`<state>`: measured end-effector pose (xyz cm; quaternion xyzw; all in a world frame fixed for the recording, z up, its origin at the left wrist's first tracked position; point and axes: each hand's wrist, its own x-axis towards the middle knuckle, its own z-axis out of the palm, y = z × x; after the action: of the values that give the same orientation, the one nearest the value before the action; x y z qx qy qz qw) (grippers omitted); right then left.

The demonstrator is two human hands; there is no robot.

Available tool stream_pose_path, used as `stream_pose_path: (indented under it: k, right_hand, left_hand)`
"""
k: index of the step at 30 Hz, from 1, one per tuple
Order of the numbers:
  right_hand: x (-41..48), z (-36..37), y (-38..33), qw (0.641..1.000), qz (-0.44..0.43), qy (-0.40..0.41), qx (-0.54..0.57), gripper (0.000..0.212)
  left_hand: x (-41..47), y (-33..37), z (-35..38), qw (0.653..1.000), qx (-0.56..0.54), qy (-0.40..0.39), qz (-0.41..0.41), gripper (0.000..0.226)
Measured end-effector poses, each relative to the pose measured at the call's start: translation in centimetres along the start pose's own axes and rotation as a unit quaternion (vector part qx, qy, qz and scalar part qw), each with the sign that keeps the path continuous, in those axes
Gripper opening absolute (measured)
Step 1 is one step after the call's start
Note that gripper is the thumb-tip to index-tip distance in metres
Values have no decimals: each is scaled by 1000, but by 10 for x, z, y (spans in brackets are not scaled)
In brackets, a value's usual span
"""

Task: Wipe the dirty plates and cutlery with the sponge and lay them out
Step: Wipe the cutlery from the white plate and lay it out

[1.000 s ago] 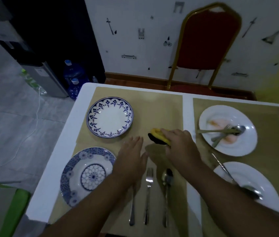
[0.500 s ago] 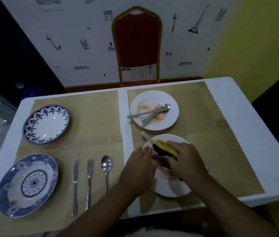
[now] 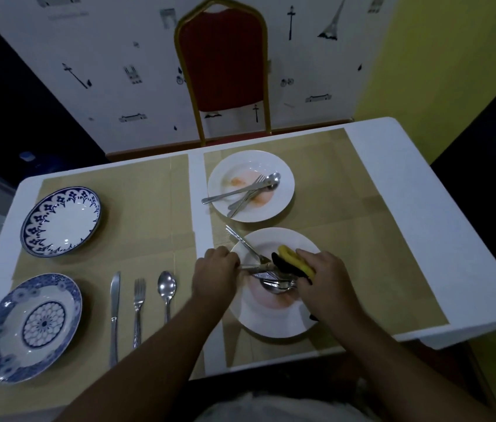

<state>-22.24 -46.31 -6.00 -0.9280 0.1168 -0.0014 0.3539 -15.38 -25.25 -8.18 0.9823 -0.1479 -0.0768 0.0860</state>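
Hands are both working over the near white plate (image 3: 271, 328) at the front edge of the counter (image 3: 392, 208), the forearms reaching in from below and angling toward each other. The left hand (image 3: 214, 277) is lying knuckles-up at the plate's left rim, its fingers curling around the handle end of the cutlery (image 3: 275, 284) piled across the plate. The right hand (image 3: 327, 280) is gripping the sponge (image 3: 293, 261), yellow with a dark underside, fingers folding over it and pressing it onto that pile. Orange smears are showing on the plate beneath. Just behind, the far white plate (image 3: 284, 194) is carrying its own stain and crossed utensils (image 3: 246, 190). Off to the left, a knife (image 3: 114, 312), fork (image 3: 139, 309) and spoon (image 3: 166, 289) are lying side by side, near a blue-rimmed plate (image 3: 61, 220) and a blue flowered plate (image 3: 30, 327).
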Motion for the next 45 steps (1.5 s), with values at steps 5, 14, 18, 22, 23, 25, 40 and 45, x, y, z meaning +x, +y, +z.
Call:
stream_pose_path:
  k: [5, 14, 18, 22, 23, 25, 40, 45]
  right_hand:
    - [-3, 9, -4, 999, 28, 13, 26, 60]
    - [-8, 24, -34, 998, 39, 41, 30, 66]
    - [-17, 35, -55, 998, -31, 48, -4, 59]
    - [-26, 45, -61, 967, -209, 39, -138, 49]
    - [-28, 45, -58, 955, -240, 36, -170, 49]
    - [-25, 41, -43, 935, -280, 29, -216, 48]
    - [11, 5, -33, 982, 69, 52, 167, 65]
    - [-2, 1, -58, 986, -136, 63, 73, 55]
  left_hand:
    - [4, -8, -1, 999, -10, -16, 45, 8]
    - [4, -30, -20, 967, -181, -171, 57, 21]
    - [-5, -33, -34, 925, -283, -254, 15, 23]
    - [-21, -30, -46, 788, -516, -300, -151, 21]
    - [-26, -28, -46, 758, -552, -299, -178, 21]
    - [-37, -27, -45, 735, -580, -286, -202, 23]
    - [-65, -2, -42, 777, -533, -227, -247, 24]
    - [-60, 9, -42, 798, -515, -194, -244, 25]
